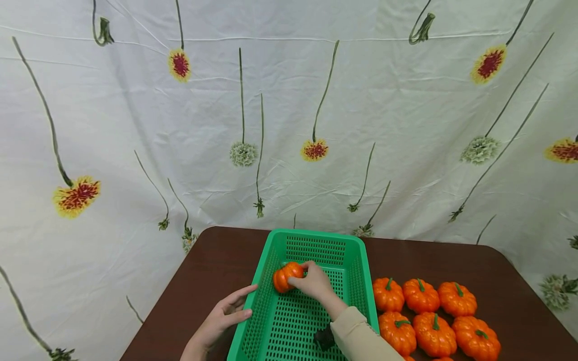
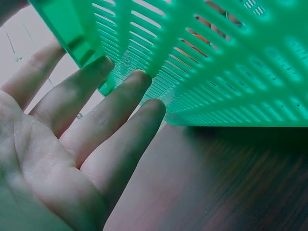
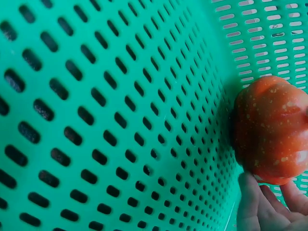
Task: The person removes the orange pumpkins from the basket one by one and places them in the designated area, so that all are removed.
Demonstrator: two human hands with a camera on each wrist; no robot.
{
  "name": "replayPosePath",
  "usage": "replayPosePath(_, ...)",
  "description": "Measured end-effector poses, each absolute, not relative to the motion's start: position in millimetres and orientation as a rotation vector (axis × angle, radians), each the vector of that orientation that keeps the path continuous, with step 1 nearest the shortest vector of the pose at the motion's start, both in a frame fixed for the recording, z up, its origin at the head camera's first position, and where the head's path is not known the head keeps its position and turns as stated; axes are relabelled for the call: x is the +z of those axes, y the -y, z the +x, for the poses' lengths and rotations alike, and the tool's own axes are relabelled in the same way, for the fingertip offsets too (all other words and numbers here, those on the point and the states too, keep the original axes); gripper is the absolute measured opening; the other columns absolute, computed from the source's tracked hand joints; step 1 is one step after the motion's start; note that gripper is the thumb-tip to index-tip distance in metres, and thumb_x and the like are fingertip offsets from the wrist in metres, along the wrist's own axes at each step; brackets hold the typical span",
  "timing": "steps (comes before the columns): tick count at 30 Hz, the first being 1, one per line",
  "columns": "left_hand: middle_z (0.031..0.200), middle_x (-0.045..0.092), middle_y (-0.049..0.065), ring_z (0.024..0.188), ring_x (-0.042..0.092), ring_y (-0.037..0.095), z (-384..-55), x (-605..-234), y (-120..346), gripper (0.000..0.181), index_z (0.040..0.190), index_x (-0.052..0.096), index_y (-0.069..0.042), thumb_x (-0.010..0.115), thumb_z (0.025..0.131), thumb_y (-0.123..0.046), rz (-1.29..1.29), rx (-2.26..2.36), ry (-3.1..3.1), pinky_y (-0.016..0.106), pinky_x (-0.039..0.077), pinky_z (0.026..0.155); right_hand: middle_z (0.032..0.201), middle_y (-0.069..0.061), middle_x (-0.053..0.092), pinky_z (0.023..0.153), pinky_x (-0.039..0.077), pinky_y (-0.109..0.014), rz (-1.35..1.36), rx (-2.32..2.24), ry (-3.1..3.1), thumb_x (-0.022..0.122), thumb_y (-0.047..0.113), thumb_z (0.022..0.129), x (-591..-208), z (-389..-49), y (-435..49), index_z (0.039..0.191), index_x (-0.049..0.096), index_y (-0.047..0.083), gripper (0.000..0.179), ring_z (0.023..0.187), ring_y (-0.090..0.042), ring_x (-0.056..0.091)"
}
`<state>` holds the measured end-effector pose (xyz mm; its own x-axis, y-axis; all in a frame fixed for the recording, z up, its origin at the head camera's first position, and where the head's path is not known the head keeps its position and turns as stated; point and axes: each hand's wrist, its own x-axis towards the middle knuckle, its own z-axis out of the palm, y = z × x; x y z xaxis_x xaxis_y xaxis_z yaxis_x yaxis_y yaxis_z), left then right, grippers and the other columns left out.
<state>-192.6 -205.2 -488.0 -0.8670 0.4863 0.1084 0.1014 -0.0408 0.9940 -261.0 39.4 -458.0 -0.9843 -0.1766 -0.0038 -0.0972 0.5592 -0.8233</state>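
Observation:
Inside the green plastic basket (image 1: 298, 321), my right hand (image 1: 316, 283) holds a small orange pumpkin (image 1: 284, 277) near the left wall. The right wrist view shows the fingertips (image 3: 248, 192) at the underside of the speckled pumpkin (image 3: 272, 130), beside the slotted basket floor (image 3: 120, 120). My left hand (image 1: 221, 318) is at the outside of the basket's left wall, its fingers fairly straight. In the left wrist view the fingertips (image 2: 154, 107) lie right at the slotted wall (image 2: 159, 62), palm turned toward it.
Several orange pumpkins (image 1: 434, 334) with green stems stand in rows on the dark brown table (image 1: 217, 260), right of the basket. A flower-printed white cloth (image 1: 280, 125) hangs behind the table. A small black object (image 1: 324, 338) shows by the right sleeve.

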Motion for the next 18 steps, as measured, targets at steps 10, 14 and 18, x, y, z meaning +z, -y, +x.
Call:
replayPosePath(10,0.145,0.017,0.018,0.123,0.025,-0.005,-192.5,-486.8,205.1,0.05,0.14,0.027,-0.003,0.043,0.093,-0.007,0.645,1.998,-1.949,0.053,0.017,0.1,0.094,-0.011,0.052,0.062,0.046,-0.036,-0.291,-1.415,-2.669,0.077,0.029,0.068,-459.3,-260.9,-39.4,0.102,0.045,0.001,0.054,0.075,-0.021,0.052)
replayPosePath(14,0.145,0.018,0.015,0.124,0.025,-0.005,-192.8,-486.8,205.7,0.05,0.14,0.028,-0.004,0.044,0.093,-0.008,0.603,1.995,-1.95,0.047,0.021,0.101,0.099,-0.013,0.051,0.062,0.046,-0.037,-0.286,-1.422,-2.659,0.078,0.028,0.066,-457.8,-261.2,-40.3,0.105,0.043,0.001,0.059,0.076,-0.022,0.052)
replayPosePath(18,0.146,0.017,0.012,0.124,0.024,-0.004,-192.6,-488.0,206.2,0.05,0.14,0.029,-0.009,0.045,0.093,-0.011,0.535,1.98,-1.949,0.05,0.021,0.101,0.105,-0.016,0.049,0.063,0.046,-0.038,-0.219,-1.473,-2.637,0.078,0.026,0.065,-453.5,-261.6,-44.6,0.113,0.04,-0.001,0.066,0.079,-0.025,0.053)
